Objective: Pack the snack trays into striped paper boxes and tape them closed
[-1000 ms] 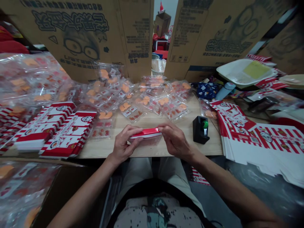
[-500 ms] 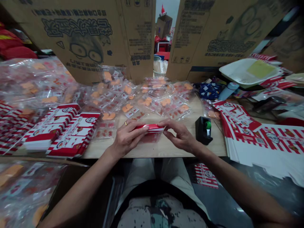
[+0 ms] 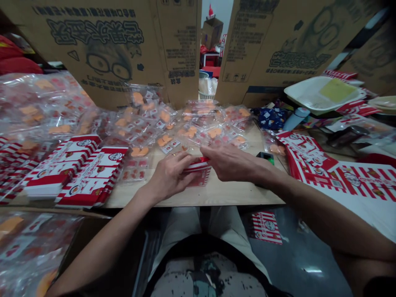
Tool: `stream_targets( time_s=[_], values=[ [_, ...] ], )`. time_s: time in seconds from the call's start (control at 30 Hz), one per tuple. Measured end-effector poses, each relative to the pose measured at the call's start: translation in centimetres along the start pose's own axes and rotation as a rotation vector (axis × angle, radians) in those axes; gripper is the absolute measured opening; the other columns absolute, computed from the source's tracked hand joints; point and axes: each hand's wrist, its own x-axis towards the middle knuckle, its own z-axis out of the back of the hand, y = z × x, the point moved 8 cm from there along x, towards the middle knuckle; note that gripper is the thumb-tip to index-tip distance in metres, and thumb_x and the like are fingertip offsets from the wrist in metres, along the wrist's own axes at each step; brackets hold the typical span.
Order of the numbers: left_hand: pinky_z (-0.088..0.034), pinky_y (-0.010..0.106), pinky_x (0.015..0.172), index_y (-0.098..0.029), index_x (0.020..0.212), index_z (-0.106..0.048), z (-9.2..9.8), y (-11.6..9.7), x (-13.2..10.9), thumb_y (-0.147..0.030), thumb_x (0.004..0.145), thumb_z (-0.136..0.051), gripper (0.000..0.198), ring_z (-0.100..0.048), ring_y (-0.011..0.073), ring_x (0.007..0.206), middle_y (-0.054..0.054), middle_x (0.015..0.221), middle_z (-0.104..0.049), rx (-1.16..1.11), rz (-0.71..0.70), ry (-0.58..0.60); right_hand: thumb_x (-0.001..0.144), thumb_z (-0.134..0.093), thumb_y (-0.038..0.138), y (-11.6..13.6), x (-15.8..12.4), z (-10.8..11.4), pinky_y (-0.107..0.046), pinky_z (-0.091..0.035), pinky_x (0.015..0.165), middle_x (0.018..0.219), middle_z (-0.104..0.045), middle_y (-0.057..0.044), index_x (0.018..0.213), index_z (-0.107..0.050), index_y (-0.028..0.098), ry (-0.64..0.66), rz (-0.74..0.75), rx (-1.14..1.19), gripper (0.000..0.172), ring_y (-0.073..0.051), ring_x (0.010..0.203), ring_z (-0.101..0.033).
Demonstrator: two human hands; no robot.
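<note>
A small red-and-white striped carton (image 3: 199, 178) is held just above the front of the wooden table. My left hand (image 3: 173, 173) grips its left end, fingers behind and thumb on the near side. At its top right edge, my right hand (image 3: 230, 161) is closed, thumb and fingers pinched on the red flap. The right fingertips are partly hidden behind the hand. Beyond the hands lie several clear packets (image 3: 190, 132) with orange pieces and small sachets. A black tape dispenser (image 3: 265, 157) is mostly covered by my right forearm.
Stacked striped cartons (image 3: 93, 175) lie on the left, beside a heap of packets (image 3: 34, 107). Flat printed cartons (image 3: 343, 177) spread over the right side. A white basket (image 3: 321, 103) and blue bottle (image 3: 296, 118) stand behind them. Tall cardboard (image 3: 120, 53) walls the back.
My right hand has moved left and over the carton's top, its fingers closing at the flap. My left hand has shifted slightly around the left end. My right forearm now covers the tape dispenser.
</note>
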Motion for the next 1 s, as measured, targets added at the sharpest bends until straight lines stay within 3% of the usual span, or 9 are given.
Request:
stream_targets(
  time_s=[0.13, 0.27, 0.37, 0.47, 0.67, 0.77, 0.9, 1.0],
  values=[
    [-0.057, 0.030, 0.079, -0.019, 0.111, -0.068, -0.4, 1.0, -0.2, -0.030, 0.098, -0.060, 0.018, -0.073, 0.0192, 0.091, 0.008, 0.104, -0.076, -0.021, -0.006, -0.084, 0.084, -0.047, 0.005, 0.1, -0.3, -1.0, -0.030, -0.035, 0.059, 0.086, -0.066, -0.010, 0.100, -0.058, 0.015, -0.166, -0.016, -0.091, 0.021, -0.019, 0.067, -0.054],
    [-0.056, 0.026, 0.077, -0.021, 0.102, -0.070, -0.2, 1.3, -0.6, -0.026, 0.097, -0.063, 0.010, -0.075, 0.0158, 0.091, 0.006, 0.105, -0.078, -0.026, -0.062, -0.226, 0.091, -0.045, 0.007, -0.4, -2.1, -1.9, -0.033, -0.051, 0.078, 0.102, -0.067, -0.012, 0.102, -0.057, 0.017, -0.339, 0.100, 0.097, 0.019, -0.022, 0.090, -0.063],
    [-0.054, 0.029, 0.077, -0.020, 0.103, -0.071, -0.3, 0.7, -1.0, -0.023, 0.095, -0.067, 0.009, -0.076, 0.0177, 0.093, 0.007, 0.109, -0.079, 0.033, -0.143, -0.247, 0.091, -0.044, 0.004, -0.5, -3.3, -2.3, -0.037, -0.054, 0.092, 0.120, -0.064, -0.015, 0.116, -0.056, 0.018, -0.471, 0.214, 0.134, 0.031, -0.024, 0.111, -0.063],
    [-0.054, 0.031, 0.080, -0.020, 0.103, -0.070, -0.2, 0.2, -1.0, -0.021, 0.095, -0.067, 0.009, -0.076, 0.0187, 0.094, 0.008, 0.113, -0.078, 0.085, -0.188, -0.237, 0.092, -0.042, 0.002, -0.5, -3.8, -2.8, -0.038, -0.055, 0.093, 0.120, -0.064, -0.016, 0.121, -0.055, 0.018, -0.592, 0.256, 0.084, 0.035, -0.025, 0.113, -0.063],
    [-0.055, 0.035, 0.087, -0.019, 0.108, -0.068, 0.3, 1.5, -1.3, -0.024, 0.093, -0.069, 0.016, -0.074, 0.0214, 0.101, 0.010, 0.110, -0.077, -0.079, -0.096, -0.190, 0.095, -0.045, 0.007, -1.2, -4.1, -3.5, -0.034, -0.056, 0.086, 0.113, -0.063, -0.011, 0.117, -0.054, 0.022, -0.656, 0.227, 0.246, 0.028, -0.021, 0.104, -0.065],
    [-0.058, 0.035, 0.085, -0.018, 0.109, -0.070, 0.7, 2.6, -2.7, -0.024, 0.090, -0.074, 0.021, -0.073, 0.0219, 0.100, 0.012, 0.109, -0.076, -0.195, -0.014, -0.253, 0.094, -0.047, 0.009, -0.7, -4.2, -3.9, -0.039, -0.055, 0.090, 0.118, -0.059, -0.015, 0.119, -0.052, 0.021, -0.670, 0.210, 0.236, 0.028, -0.025, 0.110, -0.061],
    [-0.059, 0.027, 0.073, -0.019, 0.106, -0.072, 0.8, 2.8, -3.8, -0.021, 0.092, -0.071, 0.014, -0.073, 0.0162, 0.084, 0.007, 0.098, -0.075, -0.200, 0.037, -0.339, 0.095, -0.044, 0.008, -0.6, -3.8, -4.2, -0.036, -0.054, 0.083, 0.108, -0.057, -0.012, 0.114, -0.052, 0.021, -0.681, 0.187, 0.219, 0.024, -0.023, 0.097, -0.060],
    [-0.060, 0.030, 0.080, -0.021, 0.110, -0.073, 0.1, 1.8, -2.6, -0.024, 0.092, -0.071, 0.018, -0.073, 0.0183, 0.091, 0.009, 0.106, -0.076, -0.115, -0.009, -0.234, 0.094, -0.042, 0.006, -0.6, -3.4, -4.1, -0.033, -0.053, 0.079, 0.103, -0.057, -0.010, 0.115, -0.055, 0.020, -0.670, 0.200, 0.209, 0.029, -0.020, 0.091, -0.058]
  ],
)
